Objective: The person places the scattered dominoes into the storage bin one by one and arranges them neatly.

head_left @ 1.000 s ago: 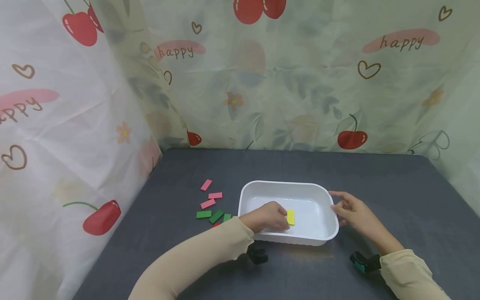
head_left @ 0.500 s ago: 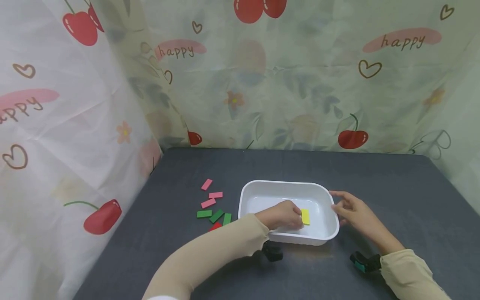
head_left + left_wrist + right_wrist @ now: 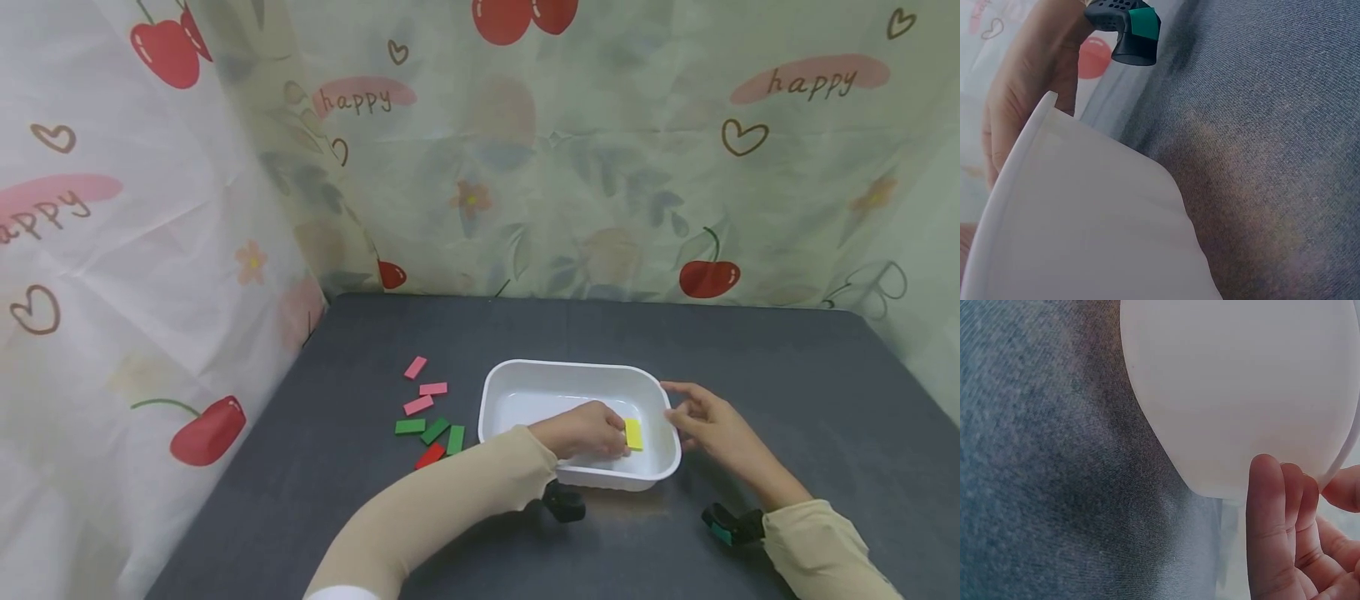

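In the head view, my left hand [image 3: 588, 429] reaches down into a white plastic tray [image 3: 517, 402]. Its curled fingers hold a flat yellow block [image 3: 633, 434] near the tray's right end; the palm side is hidden. My right hand [image 3: 708, 433] grips the tray's right end by the rim. The right wrist view shows several fingers [image 3: 1266, 519] against the outer wall, with the thumb at the rim. The left wrist view is mostly filled by the tray's outside wall [image 3: 1097, 212], with the right hand beyond it.
Left of the tray lie loose pink blocks [image 3: 418, 405], green blocks [image 3: 410, 427] and a red block [image 3: 431, 456], partly by the left sleeve [image 3: 450, 492]. The dark table [image 3: 615, 558] is backed by a printed curtain [image 3: 570, 183].
My left hand has moved right inside the tray, and the yellow block has gone with it from the middle toward the right end. The right hand and the tray have stayed put.
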A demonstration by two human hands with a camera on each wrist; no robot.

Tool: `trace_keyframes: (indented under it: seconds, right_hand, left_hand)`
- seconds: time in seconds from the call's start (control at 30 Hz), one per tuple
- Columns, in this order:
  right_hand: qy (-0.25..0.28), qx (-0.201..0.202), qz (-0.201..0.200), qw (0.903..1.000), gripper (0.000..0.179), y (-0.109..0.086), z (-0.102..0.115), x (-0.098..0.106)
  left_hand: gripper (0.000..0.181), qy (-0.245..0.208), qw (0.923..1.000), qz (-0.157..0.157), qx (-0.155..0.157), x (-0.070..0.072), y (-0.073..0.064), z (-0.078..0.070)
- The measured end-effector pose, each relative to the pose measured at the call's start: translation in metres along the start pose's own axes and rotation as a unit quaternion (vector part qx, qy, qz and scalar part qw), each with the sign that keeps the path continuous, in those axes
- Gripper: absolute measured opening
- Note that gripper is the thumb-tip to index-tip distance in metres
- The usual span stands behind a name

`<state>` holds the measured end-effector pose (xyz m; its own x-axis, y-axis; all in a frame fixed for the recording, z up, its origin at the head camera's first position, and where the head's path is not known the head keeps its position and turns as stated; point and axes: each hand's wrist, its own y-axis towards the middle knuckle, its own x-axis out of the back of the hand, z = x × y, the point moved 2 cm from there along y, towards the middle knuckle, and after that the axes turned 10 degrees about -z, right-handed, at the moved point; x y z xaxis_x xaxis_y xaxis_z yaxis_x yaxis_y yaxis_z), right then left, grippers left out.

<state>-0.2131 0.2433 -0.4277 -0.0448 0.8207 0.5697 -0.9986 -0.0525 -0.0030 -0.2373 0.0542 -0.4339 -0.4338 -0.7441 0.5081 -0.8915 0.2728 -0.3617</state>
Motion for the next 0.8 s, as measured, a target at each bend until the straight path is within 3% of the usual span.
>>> trace_keyframes:
  seconds: [0.3,0.8]
  right_hand:
    - [-0.004,-0.003,0.001,1.0000,0.058,0.0000,0.0005,-0.0005]
    - [-0.008,0.004,-0.001,1.0000,0.056,-0.0008,0.0023,0.0004]
  left_hand:
    - [0.041,-0.017,0.9997,0.015,-0.012,-0.0027,-0.0001,-0.0012]
    - [0.038,0.006,0.9998,0.016,-0.012,-0.0015,-0.0024,-0.0025]
